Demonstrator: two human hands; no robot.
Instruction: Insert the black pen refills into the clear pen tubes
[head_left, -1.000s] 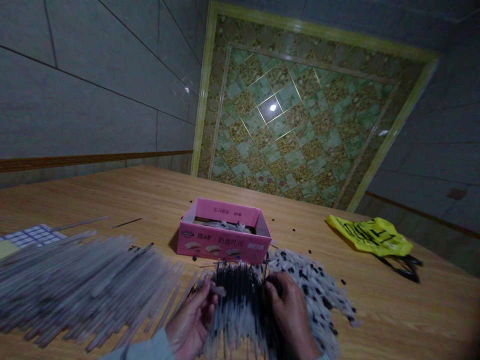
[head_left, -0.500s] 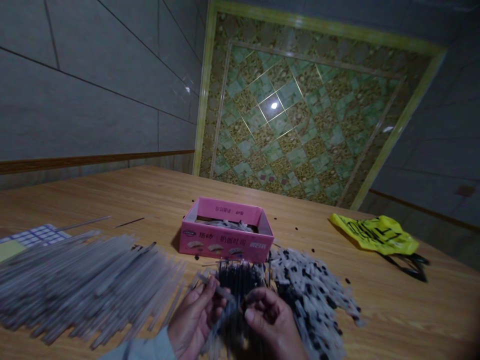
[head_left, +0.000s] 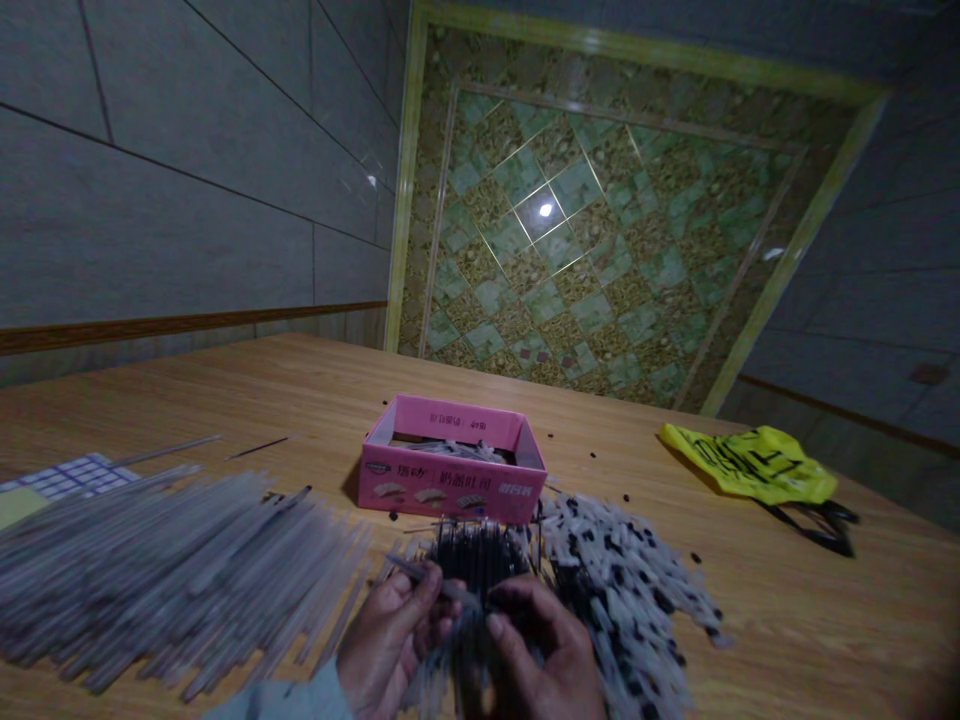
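My left hand (head_left: 390, 635) pinches a slim translucent tube (head_left: 457, 592) between thumb and fingers, its end pointing right. My right hand (head_left: 551, 640) is closed at that end, fingertips together; whatever they grip is small, dark and blurred. Below and behind both hands lies a bundle of thin black sticks (head_left: 480, 550). To the left spreads a wide heap of long translucent tubes (head_left: 187, 560). Beside my right hand is a heap of short whitish pieces with black bits (head_left: 630, 570). A pink open box (head_left: 450, 490) with pale pieces inside stands just beyond the sticks.
The wooden table (head_left: 300, 400) meets a tiled wall (head_left: 202, 200) on the left. A yellow bag (head_left: 757, 465) with black lettering and black handles lies at the right. A checked cloth (head_left: 82, 475) sits at the far left, near a thin dark stick (head_left: 257, 448).
My right hand has turned and closed in on the tube's right end. The tube in my left hand has shifted slightly to the right.
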